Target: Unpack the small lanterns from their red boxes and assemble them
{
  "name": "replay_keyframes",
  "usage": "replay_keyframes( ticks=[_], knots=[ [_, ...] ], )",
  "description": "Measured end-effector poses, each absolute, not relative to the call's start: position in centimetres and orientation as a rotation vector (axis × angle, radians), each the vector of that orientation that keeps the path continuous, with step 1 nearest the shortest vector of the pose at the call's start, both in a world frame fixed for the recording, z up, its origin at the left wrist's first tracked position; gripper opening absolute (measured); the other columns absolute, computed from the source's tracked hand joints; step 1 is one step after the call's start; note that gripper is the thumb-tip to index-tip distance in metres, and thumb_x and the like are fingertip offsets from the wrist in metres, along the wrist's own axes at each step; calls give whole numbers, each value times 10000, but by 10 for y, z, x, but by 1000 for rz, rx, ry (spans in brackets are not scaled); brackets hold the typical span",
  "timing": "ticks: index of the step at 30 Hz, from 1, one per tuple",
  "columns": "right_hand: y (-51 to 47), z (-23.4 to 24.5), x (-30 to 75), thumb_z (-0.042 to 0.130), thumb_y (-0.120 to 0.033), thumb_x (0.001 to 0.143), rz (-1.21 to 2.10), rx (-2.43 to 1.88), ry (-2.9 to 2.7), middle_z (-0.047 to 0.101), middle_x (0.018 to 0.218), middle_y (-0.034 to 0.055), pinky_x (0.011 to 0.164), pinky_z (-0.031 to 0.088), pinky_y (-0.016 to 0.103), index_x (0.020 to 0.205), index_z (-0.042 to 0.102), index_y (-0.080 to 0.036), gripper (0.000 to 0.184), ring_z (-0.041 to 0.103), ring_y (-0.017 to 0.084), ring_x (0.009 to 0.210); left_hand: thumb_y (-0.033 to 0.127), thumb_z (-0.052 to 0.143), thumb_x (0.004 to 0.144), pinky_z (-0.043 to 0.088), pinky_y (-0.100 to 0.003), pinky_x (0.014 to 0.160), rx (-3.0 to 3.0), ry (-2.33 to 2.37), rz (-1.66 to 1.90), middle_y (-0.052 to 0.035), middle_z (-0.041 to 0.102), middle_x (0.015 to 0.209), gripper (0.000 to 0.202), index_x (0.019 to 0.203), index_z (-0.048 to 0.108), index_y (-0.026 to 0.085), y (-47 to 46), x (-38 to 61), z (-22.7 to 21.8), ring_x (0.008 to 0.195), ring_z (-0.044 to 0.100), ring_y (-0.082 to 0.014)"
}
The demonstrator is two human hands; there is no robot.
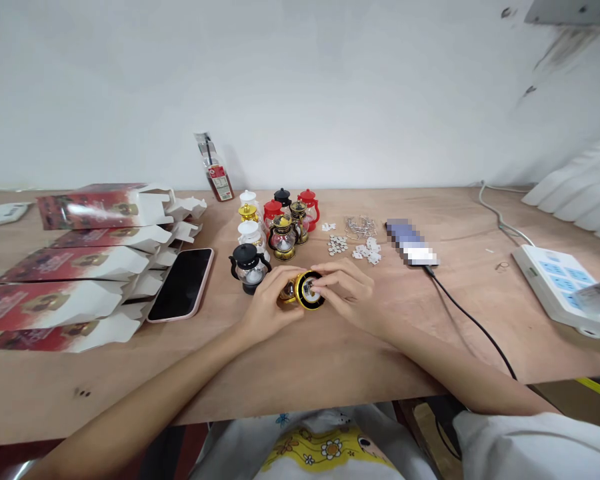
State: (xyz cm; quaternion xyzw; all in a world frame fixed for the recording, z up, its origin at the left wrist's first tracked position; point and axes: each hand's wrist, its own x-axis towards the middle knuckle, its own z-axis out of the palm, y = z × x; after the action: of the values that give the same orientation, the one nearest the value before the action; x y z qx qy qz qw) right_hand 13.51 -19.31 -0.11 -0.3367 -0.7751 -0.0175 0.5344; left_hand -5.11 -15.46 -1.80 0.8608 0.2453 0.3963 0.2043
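Observation:
My left hand point(273, 301) is closed around a small gold lantern point(290, 291), which lies on its side with its round black-rimmed base turned toward me. At the base's open middle, the pinched fingertips of my right hand point(347, 288) touch the inside; whatever they hold is too small to make out. Just beyond stand several more lanterns, among them a black one point(250, 263), a white one point(251, 233), a red one point(309, 203) and a bronze one point(283, 237). Button cells point(337, 245), white plastic pieces point(367, 251) and wire handles point(361, 227) lie in small piles.
Flat red-and-white boxes point(65, 303) are stacked at the left beside a phone with a pink edge point(181, 285). A bottle point(216, 170) stands by the wall. To the right are a plugged-in phone point(410, 241), its black cable point(473, 320) and a power strip point(563, 283).

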Motion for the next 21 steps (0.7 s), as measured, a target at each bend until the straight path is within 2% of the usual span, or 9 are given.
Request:
replay_keyframes(
  ticks=[3, 8, 12, 16, 21],
  knots=[
    [-192, -5, 136, 576, -139, 847, -130, -776, -1885, 692, 967, 85, 783, 534, 333, 889, 642, -186, 92, 651, 164, 891, 84, 600, 681, 461, -388, 901, 2392, 673, 1130, -97, 589, 1107, 434, 1095, 511, 183, -155, -51, -19, 1033, 562, -227],
    [-189, -15, 141, 527, -125, 847, -348, -707, -1989, 654, 1109, 141, 790, 541, 348, 1108, 601, -152, 273, 629, 195, 956, 80, 600, 683, 472, -359, 878, 2378, 674, 1161, -93, 588, 1097, 439, 1102, 510, 174, -155, -50, -19, 1012, 566, -211],
    [-188, -17, 144, 477, -223, 869, -481, -711, -2066, 622, 1178, 156, 795, 537, 372, 1191, 559, -140, 343, 611, 221, 982, 73, 608, 679, 473, -339, 866, 2364, 672, 1190, -82, 589, 1084, 452, 1107, 509, 176, -156, -50, -18, 996, 569, -200],
    [-185, -19, 147, 441, -329, 887, -606, -718, -2116, 611, 1209, 140, 792, 527, 372, 1189, 564, -168, 364, 611, 222, 977, 97, 621, 696, 476, -335, 851, 2358, 683, 1200, -84, 590, 1078, 429, 1103, 511, 175, -156, -50, -18, 986, 571, -199],
    [-181, -21, 147, 421, -316, 905, -454, -751, -2153, 592, 1234, 155, 844, 518, 379, 1233, 500, -168, 368, 593, 213, 1059, 110, 614, 706, 477, -336, 858, 2382, 709, 1201, -81, 597, 1069, 413, 1100, 509, 172, -153, -51, -19, 986, 573, -197]
  ],
)
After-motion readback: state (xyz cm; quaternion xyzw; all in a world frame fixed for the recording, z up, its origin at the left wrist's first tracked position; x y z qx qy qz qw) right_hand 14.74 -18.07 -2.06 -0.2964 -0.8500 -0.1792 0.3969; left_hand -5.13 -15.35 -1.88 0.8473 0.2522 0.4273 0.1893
